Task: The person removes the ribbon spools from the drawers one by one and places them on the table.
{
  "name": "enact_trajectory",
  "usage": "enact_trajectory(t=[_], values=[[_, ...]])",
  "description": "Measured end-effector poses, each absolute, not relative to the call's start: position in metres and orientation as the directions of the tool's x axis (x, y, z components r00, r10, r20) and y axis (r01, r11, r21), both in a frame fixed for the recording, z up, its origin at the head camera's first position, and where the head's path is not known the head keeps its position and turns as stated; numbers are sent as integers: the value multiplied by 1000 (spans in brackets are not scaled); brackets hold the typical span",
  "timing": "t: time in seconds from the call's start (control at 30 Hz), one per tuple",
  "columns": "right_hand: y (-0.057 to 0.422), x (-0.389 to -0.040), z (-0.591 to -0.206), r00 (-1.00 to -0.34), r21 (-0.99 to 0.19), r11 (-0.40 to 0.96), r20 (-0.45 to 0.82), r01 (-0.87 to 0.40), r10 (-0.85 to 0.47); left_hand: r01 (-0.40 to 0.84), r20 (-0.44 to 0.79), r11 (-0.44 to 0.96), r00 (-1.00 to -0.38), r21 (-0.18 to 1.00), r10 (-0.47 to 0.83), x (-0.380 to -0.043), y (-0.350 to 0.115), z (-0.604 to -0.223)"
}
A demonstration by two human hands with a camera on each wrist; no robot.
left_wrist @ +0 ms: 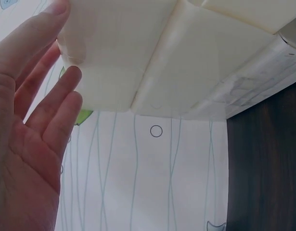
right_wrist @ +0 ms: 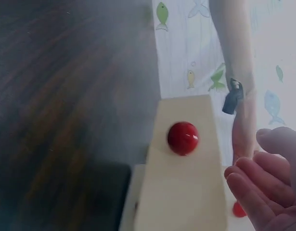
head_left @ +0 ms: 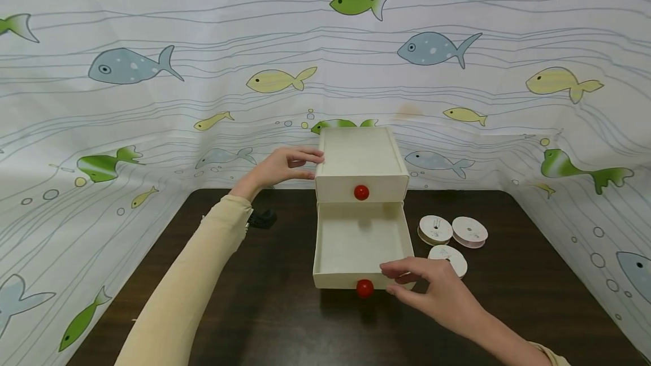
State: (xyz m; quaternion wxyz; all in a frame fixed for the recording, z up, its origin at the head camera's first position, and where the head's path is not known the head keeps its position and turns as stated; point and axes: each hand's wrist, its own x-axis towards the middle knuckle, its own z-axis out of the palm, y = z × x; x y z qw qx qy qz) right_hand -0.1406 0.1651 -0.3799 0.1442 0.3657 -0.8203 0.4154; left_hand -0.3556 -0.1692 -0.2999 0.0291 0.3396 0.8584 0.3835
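A cream two-drawer box stands on the dark table, its lower drawer pulled out and bare inside. The upper drawer is closed; each drawer front carries a round red knob. My left hand is at the box's upper left side, fingertips right at the wall. In the left wrist view its fingers are loosely bent beside the cream side. Over the front right corner of the lower drawer hovers my right hand, thumb and fingers apart, with nothing between them.
Three ribbon spools lie right of the box: one spool at the left, one at the right, one in front. A fish-patterned sheet hangs round the dark table. A black device sits at the left wrist.
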Motion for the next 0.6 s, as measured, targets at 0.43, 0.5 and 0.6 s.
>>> enact_trajectory(t=[0.43, 0.5, 0.6], values=[[152, -134, -417, -806, -685, 443, 395, -578, -441, 570, 225, 468, -763, 675, 606, -359, -169, -302], [150, -135, -422, -815, -693, 442, 406, -570, -413, 578, 231, 467, -759, 669, 608, -359, -169, -303], [147, -135, -429, -835, -715, 439, 406, -544, -372, 583, 233, 471, -758, 662, 609, -359, -169, -303]])
